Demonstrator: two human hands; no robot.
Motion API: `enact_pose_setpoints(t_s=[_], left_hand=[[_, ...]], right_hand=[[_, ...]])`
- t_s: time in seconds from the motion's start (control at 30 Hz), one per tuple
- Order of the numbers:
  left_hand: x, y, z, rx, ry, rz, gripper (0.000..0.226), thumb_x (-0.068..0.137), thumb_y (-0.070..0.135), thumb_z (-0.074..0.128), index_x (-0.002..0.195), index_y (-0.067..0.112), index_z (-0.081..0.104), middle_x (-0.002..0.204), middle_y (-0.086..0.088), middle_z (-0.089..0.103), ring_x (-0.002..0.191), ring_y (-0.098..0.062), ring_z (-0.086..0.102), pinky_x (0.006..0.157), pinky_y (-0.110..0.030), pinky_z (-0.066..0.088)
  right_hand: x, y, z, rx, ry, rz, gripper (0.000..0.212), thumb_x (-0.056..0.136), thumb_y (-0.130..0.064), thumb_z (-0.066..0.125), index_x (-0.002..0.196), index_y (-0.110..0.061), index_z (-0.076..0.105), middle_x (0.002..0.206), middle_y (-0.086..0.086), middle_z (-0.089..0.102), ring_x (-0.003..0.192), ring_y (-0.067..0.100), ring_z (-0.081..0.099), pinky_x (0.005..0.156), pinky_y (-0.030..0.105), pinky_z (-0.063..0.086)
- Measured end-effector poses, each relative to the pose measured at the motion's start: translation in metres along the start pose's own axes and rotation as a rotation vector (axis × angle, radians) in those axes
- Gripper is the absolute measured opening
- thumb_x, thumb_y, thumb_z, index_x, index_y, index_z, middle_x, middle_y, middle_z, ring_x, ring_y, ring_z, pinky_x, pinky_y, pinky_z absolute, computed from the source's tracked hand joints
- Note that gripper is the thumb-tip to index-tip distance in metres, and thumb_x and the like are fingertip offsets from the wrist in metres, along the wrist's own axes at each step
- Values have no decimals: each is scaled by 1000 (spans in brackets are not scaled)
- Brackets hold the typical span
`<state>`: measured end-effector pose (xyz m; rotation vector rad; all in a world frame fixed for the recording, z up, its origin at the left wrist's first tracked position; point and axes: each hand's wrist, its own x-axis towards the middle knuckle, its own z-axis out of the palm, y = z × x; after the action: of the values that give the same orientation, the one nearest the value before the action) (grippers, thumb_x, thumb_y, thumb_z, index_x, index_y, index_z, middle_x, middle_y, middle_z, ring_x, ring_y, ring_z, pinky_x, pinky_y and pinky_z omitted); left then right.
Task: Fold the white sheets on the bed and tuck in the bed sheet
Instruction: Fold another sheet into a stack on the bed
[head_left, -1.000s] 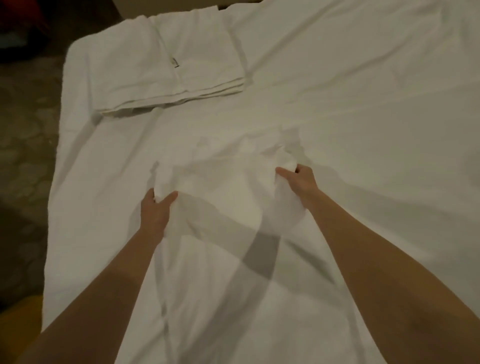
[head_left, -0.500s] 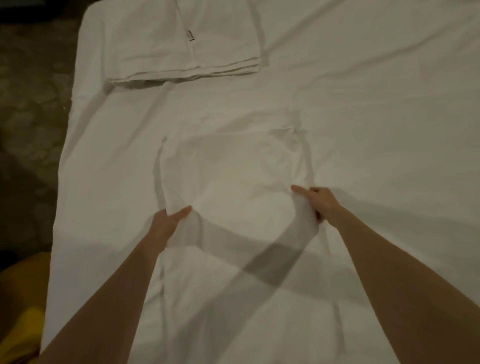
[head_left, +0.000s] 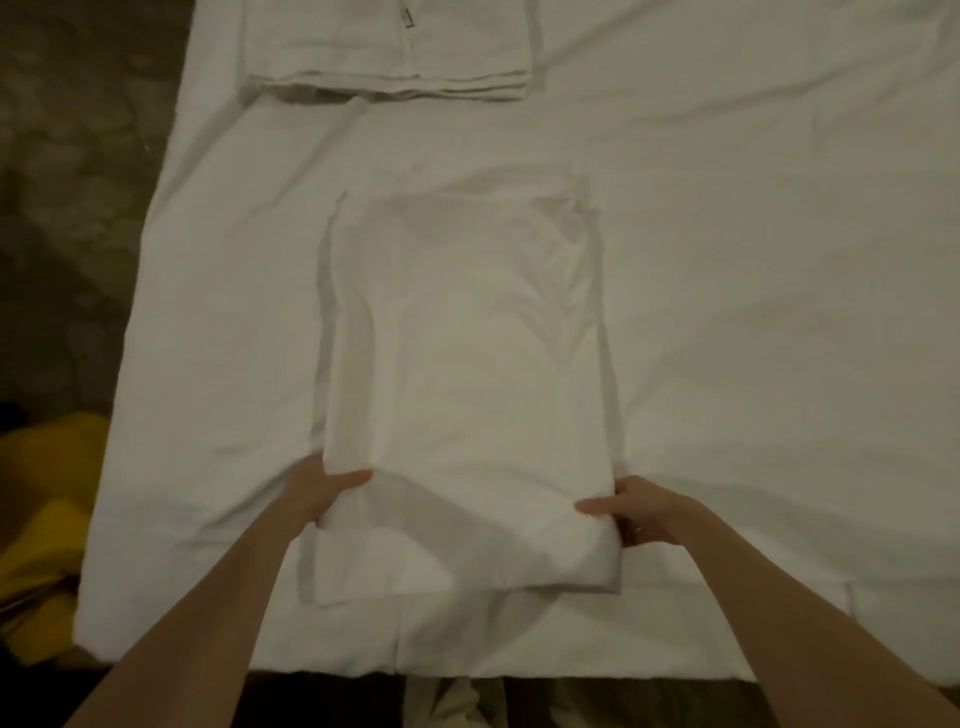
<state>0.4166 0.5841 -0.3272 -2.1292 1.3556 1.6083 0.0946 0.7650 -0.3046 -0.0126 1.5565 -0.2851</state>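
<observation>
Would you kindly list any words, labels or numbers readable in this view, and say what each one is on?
No text can be read here.
Small dark tag on the folded stack of white sheets at the far end of the bed: too small and blurred to read.
White folded sheet held by both hands: no print visible.

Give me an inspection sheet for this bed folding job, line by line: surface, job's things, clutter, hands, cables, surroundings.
Surface: bed sheet spread over the bed, creased, near edge hanging untucked.
Job's things: half-folded white sheet lying lengthwise in the middle; folded sheet stack at the far edge, a small tag on it.
Clutter: nothing seen on the bed.
Hands: left hand and right hand each grip the half-folded sheet's near corners, thumbs on top.
Cables: nothing seen.
Surroundings: dark patterned floor on the left; yellow cloth beside the bed.
</observation>
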Motion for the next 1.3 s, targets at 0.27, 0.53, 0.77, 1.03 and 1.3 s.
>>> enact_pose_setpoints(t_s=[0.27, 0.53, 0.77, 1.03, 1.3], left_hand=[[6, 3, 0, 106, 80, 146, 55, 82, 27, 74, 128, 5, 55, 125, -16, 61, 113, -33, 58, 95, -41, 47], [6, 28, 4, 134, -4, 315, 50, 87, 20, 67, 130, 1, 51, 128, -20, 59, 117, -34, 56, 97, -39, 45], [-54, 86, 17, 48, -245, 620, 57, 76, 43, 46, 102, -7, 55, 106, -29, 61, 102, -45, 58, 88, -51, 49], [-94, 140, 82, 61, -388, 738, 44, 84, 22, 62, 125, 10, 55, 121, -1, 63, 108, -17, 60, 86, -25, 45], [-159, 212, 196, 76, -449, 833, 29, 76, 15, 65, 95, 3, 47, 83, -8, 48, 74, -17, 44, 71, -35, 40]], right_hand=[[-10, -63, 47, -1362, 487, -18, 27, 91, -24, 50, 110, -13, 64, 108, 3, 67, 99, 23, 66, 77, 33, 54], [-19, -202, 185, -838, 577, -592, 64, 90, -55, 51, 128, -3, 47, 127, 15, 54, 118, 33, 52, 94, 36, 41], [-7, -247, 222, -831, 603, -534, 54, 89, -24, 57, 133, 0, 37, 131, 16, 50, 118, 37, 52, 98, 45, 46], [-27, -252, 106, -717, 715, -765, 26, 97, -15, 45, 114, -2, 60, 108, 14, 62, 96, 30, 61, 72, 31, 42], [-86, -213, -68, -215, 593, -904, 30, 94, -24, 56, 109, -1, 66, 103, 15, 68, 91, 29, 64, 75, 38, 49]])
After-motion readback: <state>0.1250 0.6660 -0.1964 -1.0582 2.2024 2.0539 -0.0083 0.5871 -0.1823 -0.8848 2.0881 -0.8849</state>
